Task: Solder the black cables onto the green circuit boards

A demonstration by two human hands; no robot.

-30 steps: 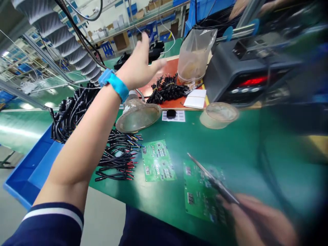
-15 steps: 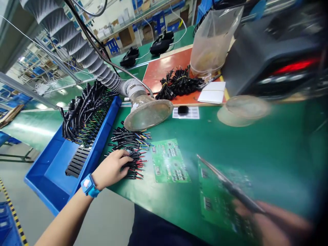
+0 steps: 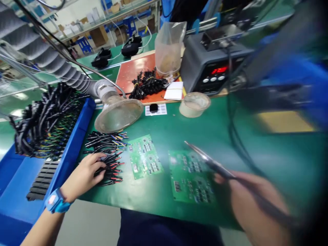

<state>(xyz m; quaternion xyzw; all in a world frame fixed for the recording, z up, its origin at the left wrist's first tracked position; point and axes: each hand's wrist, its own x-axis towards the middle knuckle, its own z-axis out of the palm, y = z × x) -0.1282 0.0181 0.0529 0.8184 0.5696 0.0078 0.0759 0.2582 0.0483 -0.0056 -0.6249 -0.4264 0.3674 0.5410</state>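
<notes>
My left hand (image 3: 84, 174), with a blue wrist strap (image 3: 55, 201), rests on a pile of black cables with coloured wire ends (image 3: 107, 153) on the green bench; its fingers curl onto the cables. My right hand (image 3: 253, 201), blurred at the lower right, grips a soldering iron (image 3: 207, 162) whose tip points up-left above a green circuit board (image 3: 191, 177). A second green circuit board (image 3: 145, 160) lies between the cables and the first board.
A fume-extraction hose with a clear funnel (image 3: 118, 114) hangs over the cables. A blue bin (image 3: 77, 136) of black cable bundles stands at the left. Behind are a soldering station with a red display (image 3: 212, 65), a round tape roll (image 3: 194, 104), a plastic bag (image 3: 167, 48) and an orange mat (image 3: 130, 73).
My left arm came down from reaching toward the back of the bench and landed on the cable pile. The camera view shifted left; the soldering iron stays over the board.
</notes>
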